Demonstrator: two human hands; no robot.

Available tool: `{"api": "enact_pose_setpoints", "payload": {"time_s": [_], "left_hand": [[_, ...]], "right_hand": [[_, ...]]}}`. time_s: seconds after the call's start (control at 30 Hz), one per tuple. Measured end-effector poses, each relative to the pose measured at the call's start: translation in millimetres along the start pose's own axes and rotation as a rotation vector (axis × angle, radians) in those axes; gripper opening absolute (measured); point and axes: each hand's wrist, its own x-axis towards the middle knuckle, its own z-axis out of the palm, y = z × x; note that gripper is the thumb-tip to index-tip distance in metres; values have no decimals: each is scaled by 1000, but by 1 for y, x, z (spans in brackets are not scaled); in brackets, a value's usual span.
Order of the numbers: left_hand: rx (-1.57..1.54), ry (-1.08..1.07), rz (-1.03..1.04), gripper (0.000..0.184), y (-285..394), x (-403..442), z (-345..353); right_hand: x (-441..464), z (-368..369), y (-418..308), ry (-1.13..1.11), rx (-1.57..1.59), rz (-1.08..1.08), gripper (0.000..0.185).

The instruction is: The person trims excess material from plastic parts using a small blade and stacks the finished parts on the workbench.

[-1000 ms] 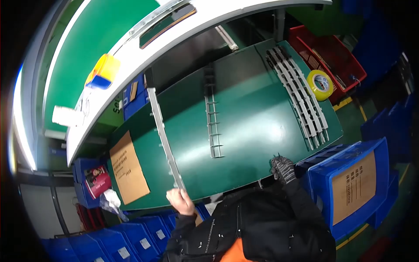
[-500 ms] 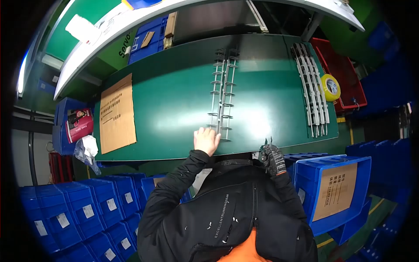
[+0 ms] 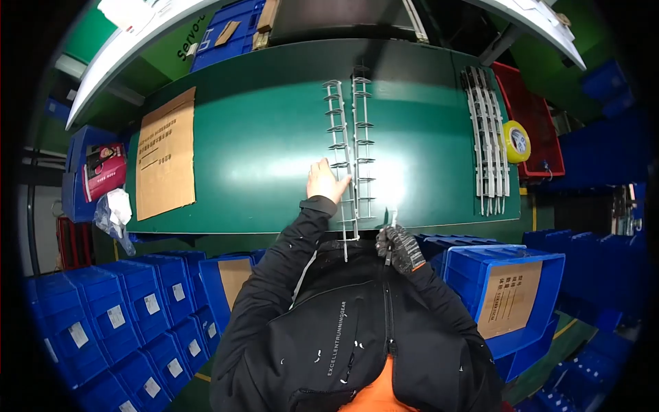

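My bare left hand [image 3: 325, 182] is closed around the left one of two narrow, pale strips with crosswise plates, its thumb to the right. This left strip [image 3: 336, 119] lies lengthwise on the green table [image 3: 261, 165], its near end jutting past the front edge toward my body. Beside it, a small gap away at the far end, lies the right strip [image 3: 365, 141]. My right hand [image 3: 403, 250], in a grey knitted glove, grips a small plier-like tool [image 3: 392, 218], tips pointing away from me, near the front edge. The glove covers much of the tool.
Several similar strips [image 3: 488, 141] lie at the right, with a roll of yellow tape [image 3: 516, 141] and a red bin [image 3: 532, 123] beyond. A cardboard sheet [image 3: 166, 154] is on the left. Blue bins [image 3: 449, 275] stand around me; a white shelf [image 3: 103, 82] crosses the back.
The left strip has shifted toward me and apart from the right strip at the far end. My left hand sits farther up it. My right hand with the tool has moved left.
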Motion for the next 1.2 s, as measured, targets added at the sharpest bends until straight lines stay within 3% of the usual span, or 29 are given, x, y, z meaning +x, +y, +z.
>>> {"api": "enact_pose_setpoints", "payload": {"time_s": [0.1,0.2,0.3,0.33,0.4,0.43,0.6,0.67,0.73,0.8,0.87,0.93,1.07,1.1,1.17,1.2], "left_hand": [[153,-85,7,43,0,30,18],[151,-127,-20,29,-28,59,26],[-335,-102,-53,22,-57,67,-4],[-440,-174,-76,15,-50,58,-31],[-957,-354,-125,8,-64,37,-51],[-977,-413,-107,6,-60,22,-68],[-1103,-599,-67,7,-21,-48,-128],[-1001,-758,46,6,-37,-62,-127],[-977,-941,6,10,-38,-68,-136],[-961,-1058,222,15,-48,-59,-136],[-1230,-942,-100,32,-48,-56,-128],[-1323,-888,-153,41,-21,-50,-126],[-1398,-1045,-252,48,12,-51,-123],[-1404,-1041,-264,48,10,-51,-121],[-1409,-1036,-279,48,8,-51,-123],[-1397,-981,-292,47,7,-51,-127]], "right_hand": [[-8,1,-1,55,-56,41,13],[-2,2,-9,-46,-30,-64,15],[2,25,-32,30,-156,-192,17],[8,31,-40,13,-253,-258,17],[10,57,-66,-13,-313,-280,19],[15,66,-75,-23,-335,-305,20],[39,109,-111,-43,-146,-428,22],[42,115,-115,-54,-211,-485,21],[29,132,-119,-26,-240,-417,19],[26,132,-114,-48,-246,-422,18],[22,134,-111,-75,-251,-433,18],[16,135,-110,-114,-212,-478,17],[6,142,-116,-104,-375,-388,18],[11,136,-115,-77,-481,-483,18],[22,116,-111,128,-1086,-1173,19],[18,109,-111,168,-986,-1049,19]]}}
